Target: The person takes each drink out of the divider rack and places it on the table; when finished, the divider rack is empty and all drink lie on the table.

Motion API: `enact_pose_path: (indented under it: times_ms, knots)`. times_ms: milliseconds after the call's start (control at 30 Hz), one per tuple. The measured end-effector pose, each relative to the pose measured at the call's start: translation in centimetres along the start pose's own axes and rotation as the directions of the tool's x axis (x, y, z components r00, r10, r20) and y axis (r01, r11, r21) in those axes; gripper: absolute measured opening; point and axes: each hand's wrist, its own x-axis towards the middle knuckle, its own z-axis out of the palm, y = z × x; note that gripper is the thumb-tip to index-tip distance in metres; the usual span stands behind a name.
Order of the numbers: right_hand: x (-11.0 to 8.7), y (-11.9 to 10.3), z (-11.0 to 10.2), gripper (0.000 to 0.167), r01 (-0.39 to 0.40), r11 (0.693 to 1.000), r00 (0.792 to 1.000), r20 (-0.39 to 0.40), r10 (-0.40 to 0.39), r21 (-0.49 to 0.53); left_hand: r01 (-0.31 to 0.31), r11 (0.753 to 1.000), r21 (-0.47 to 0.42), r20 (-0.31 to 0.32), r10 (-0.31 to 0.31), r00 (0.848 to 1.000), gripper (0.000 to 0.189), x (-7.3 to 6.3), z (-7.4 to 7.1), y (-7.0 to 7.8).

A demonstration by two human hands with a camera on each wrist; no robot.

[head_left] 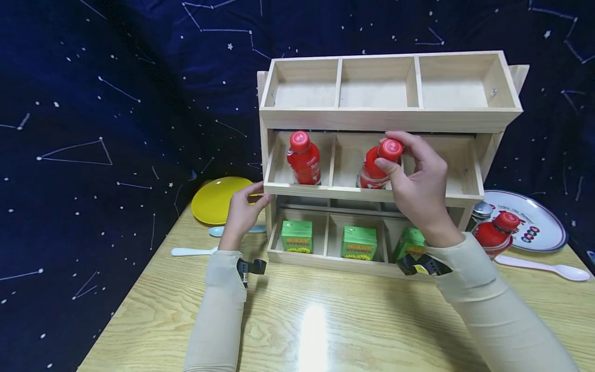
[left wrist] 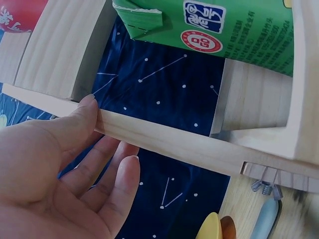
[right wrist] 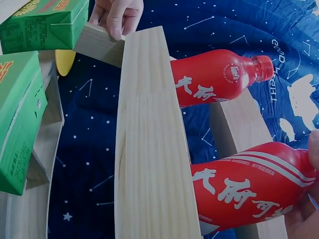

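A three-tier wooden shelf [head_left: 390, 120] stands on the table. My right hand [head_left: 420, 181] grips a red bottle [head_left: 373, 173] near its cap, thumb in front, at the middle compartment of the middle tier. The bottle leans slightly; in the right wrist view its base is hidden behind the wooden front board [right wrist: 152, 134]. A second red bottle [head_left: 304, 164] stands in the left compartment of that tier. At the shelf's left side, my left hand [head_left: 244, 209] holds the upright [left wrist: 164, 137], thumb on one side and fingers on the other.
Green boxes [head_left: 359, 243] occupy the bottom tier. A yellow plate [head_left: 216, 199], a blue spoon [head_left: 216, 231] and a white spoon [head_left: 190, 251] lie left. On the right are a white plate [head_left: 546, 219], another red bottle [head_left: 494, 235], a metal-lidded jar [head_left: 482, 210] and a pale spoon [head_left: 569, 272].
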Motion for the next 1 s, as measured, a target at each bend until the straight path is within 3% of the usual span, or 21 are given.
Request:
enact_pose_path:
  times_ms: [367,633,1000]
  knots:
    - [0.5,-3.4,-1.7,0.043,0.035,0.998,0.989,-0.147,-0.027,0.052,-0.005,1.000,0.004,0.005,0.005,1.000,0.043,0.0,0.2,-0.1]
    - [-1.2,-5.3,-4.6,0.042,-0.014,0.998,0.993,-0.113,0.020,0.054,-0.005,1.000,0.003,-0.004,0.005,1.000,0.043,0.1,0.1,-0.3]
    - [-5.7,-5.1,-10.1,0.044,-0.160,0.976,0.987,-0.049,0.155,-0.148,-0.012,1.000,0.004,-0.008,0.012,1.000,0.044,0.0,0.0,-0.2]
